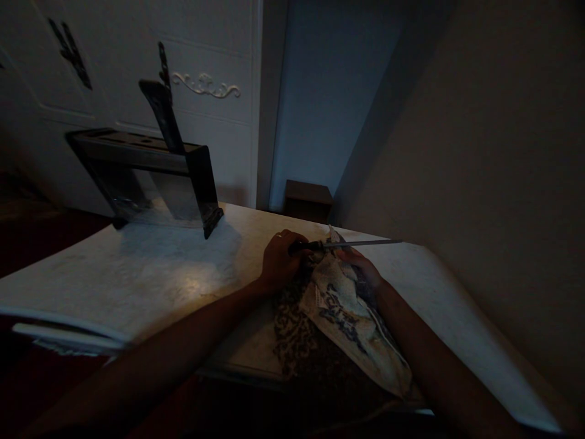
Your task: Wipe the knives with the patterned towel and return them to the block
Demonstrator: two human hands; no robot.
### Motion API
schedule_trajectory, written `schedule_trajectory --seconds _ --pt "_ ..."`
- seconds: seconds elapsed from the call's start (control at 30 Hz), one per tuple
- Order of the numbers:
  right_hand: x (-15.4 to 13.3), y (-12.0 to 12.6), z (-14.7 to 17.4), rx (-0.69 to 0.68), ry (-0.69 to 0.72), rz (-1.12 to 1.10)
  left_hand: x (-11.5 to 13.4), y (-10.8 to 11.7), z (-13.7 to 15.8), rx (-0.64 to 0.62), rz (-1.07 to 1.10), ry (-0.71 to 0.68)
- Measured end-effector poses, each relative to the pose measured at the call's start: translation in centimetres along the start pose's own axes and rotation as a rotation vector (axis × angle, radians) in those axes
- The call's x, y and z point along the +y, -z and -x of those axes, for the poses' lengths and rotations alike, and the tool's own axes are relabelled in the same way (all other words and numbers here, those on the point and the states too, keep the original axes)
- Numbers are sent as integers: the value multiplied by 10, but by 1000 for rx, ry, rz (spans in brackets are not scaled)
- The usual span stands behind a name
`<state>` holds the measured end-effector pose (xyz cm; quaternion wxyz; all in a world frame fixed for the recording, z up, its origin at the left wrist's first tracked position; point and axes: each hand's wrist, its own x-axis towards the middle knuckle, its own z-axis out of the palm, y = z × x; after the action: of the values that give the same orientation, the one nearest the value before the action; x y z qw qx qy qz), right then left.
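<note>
My left hand [282,259] is closed round the dark handle of a knife [375,242]. The long, thin blade points right, almost level above the table. My right hand [363,263] grips a light towel [342,305] with a dark pattern, close under the blade near the handle. The towel hangs down in folds towards my body, between my forearms. Part of my right hand's fingers is hidden by the towel and blade.
A knife block [146,152] with clear sides stands at the left of the pale marble-look table [183,268], a black-handled knife [162,116] upright in it. White cabinet doors [205,134] rise behind. A brown wall [493,152] borders the right; a small dark box-like piece [308,192] stands beyond.
</note>
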<state>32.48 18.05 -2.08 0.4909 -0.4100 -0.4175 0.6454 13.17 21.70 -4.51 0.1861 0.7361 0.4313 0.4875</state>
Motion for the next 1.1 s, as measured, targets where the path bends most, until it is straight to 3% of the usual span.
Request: schedule_trajectory --seconds 0.47,0.77,1.1 --pt "0 5 -3 -14 -14 15 0 0 -1 -42 130 66" --pt "6 13 -7 2 -12 6 -6 -2 -4 -202 173 135" --pt "7 16 -9 -27 -13 -10 -5 2 -4 -258 150 133"
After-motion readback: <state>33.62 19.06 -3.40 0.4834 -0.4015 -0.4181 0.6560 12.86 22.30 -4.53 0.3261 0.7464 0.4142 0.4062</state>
